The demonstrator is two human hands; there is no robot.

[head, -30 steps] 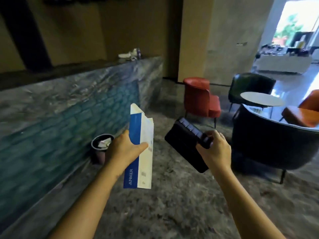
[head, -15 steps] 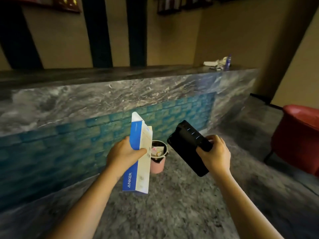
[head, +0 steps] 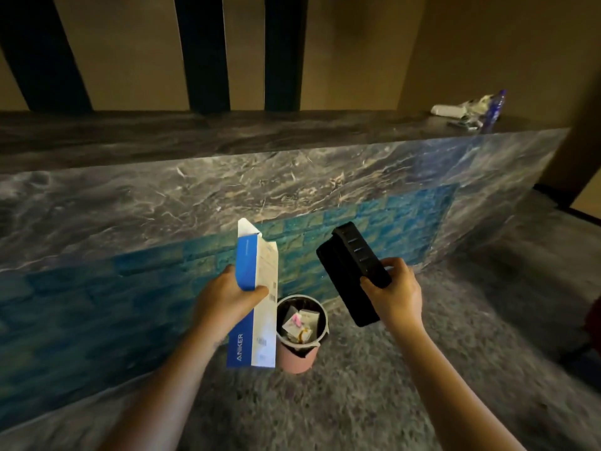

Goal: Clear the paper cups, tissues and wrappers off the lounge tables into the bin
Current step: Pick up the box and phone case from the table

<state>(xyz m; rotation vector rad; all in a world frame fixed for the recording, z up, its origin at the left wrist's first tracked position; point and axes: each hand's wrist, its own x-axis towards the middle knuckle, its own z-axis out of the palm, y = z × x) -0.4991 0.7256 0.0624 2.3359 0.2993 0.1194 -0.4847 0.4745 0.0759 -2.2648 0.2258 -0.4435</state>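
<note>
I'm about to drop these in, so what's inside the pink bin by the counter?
The pink bin has a dark liner and holds crumpled white papers, one with a pink mark. The blue and white box in the left hand covers its left rim; anything deeper is hidden.

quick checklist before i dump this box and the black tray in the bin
1. Left hand grips the tall blue-and-white cardboard box: ok.
2. Right hand grips the black ridged plastic tray: ok.
3. Small round pink bin in view, mouth uncovered: ok.
4. Box above the bin mouth: cannot tell; it overlaps the rim's left side.
5. Room left in the bin: cannot tell; crumpled papers already inside.
6. Box emptied: cannot tell; top flap open, inside hidden.
</note>
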